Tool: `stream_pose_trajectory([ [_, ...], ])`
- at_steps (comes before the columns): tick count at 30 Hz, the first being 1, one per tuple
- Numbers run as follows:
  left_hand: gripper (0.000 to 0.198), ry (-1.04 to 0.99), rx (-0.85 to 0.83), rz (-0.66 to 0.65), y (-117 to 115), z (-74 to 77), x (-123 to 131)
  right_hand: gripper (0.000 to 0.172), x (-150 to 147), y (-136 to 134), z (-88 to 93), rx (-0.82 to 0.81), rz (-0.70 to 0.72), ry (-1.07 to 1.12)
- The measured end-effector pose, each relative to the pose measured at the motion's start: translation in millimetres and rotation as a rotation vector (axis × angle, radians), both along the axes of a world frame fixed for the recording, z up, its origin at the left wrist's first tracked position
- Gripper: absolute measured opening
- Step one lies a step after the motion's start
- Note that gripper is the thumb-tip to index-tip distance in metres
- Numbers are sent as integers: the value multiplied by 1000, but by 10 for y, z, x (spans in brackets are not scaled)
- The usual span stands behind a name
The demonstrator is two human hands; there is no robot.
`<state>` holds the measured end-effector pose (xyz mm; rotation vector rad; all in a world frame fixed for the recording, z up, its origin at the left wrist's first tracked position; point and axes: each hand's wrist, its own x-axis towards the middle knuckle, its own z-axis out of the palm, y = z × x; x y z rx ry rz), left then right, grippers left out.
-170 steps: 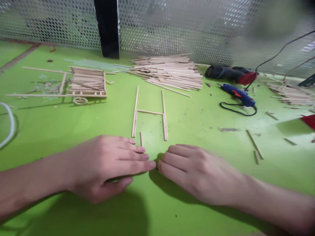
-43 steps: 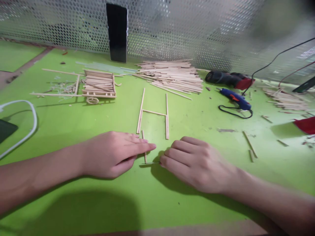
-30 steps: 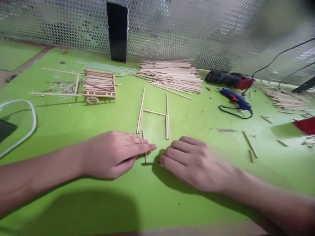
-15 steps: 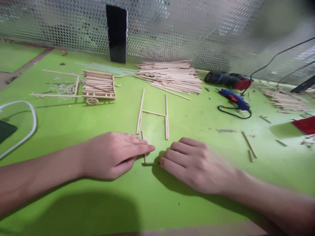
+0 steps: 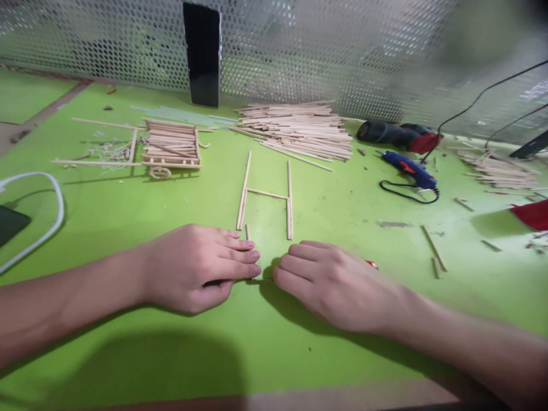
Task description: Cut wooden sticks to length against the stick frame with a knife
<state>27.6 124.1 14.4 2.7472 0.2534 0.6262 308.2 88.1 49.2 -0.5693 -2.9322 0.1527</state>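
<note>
My left hand (image 5: 199, 265) lies palm down, its fingers close together over a short wooden stick (image 5: 248, 232) and pinning it to the table. Only the stick's far end shows. My right hand (image 5: 323, 279) is closed around a slim knife, mostly hidden in the fist. Its thin blade (image 5: 264, 279) points left to the stick's near end, by my left fingertips. A red bit of the handle (image 5: 371, 264) shows behind the fist. Just beyond both hands, an H-shaped frame of wooden sticks (image 5: 268, 194) lies flat.
Behind stand a small stick cart (image 5: 171, 147), a stick pile (image 5: 299, 134) and an upright phone (image 5: 203, 57) against perforated metal. To the right lie a blue glue gun (image 5: 409, 169), a black-and-red tool (image 5: 389, 134), more sticks (image 5: 496, 166) and offcuts (image 5: 434, 248). A white cable (image 5: 57, 200) curves at left.
My left fingertips have drawn back slightly and now cover more of the short stick. My right hand has shifted a little left with the knife, and a red part now shows behind it.
</note>
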Motion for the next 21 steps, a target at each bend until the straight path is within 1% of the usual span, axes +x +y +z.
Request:
stream_pose_trajectory([
  [4, 36, -12, 19, 6, -8, 9, 1, 30, -1, 13, -23, -11, 3, 20],
  [9, 36, 0, 30, 7, -11, 6, -24, 28, -34, 12, -40, 44, 2, 30],
  [14, 35, -24, 48, 17, -39, -9, -58, 27, -65, 15, -40, 63, -2, 13],
  [21, 33, -23, 66, 47, -81, 8, -97, 28, -88, -32, -41, 96, -21, 2],
])
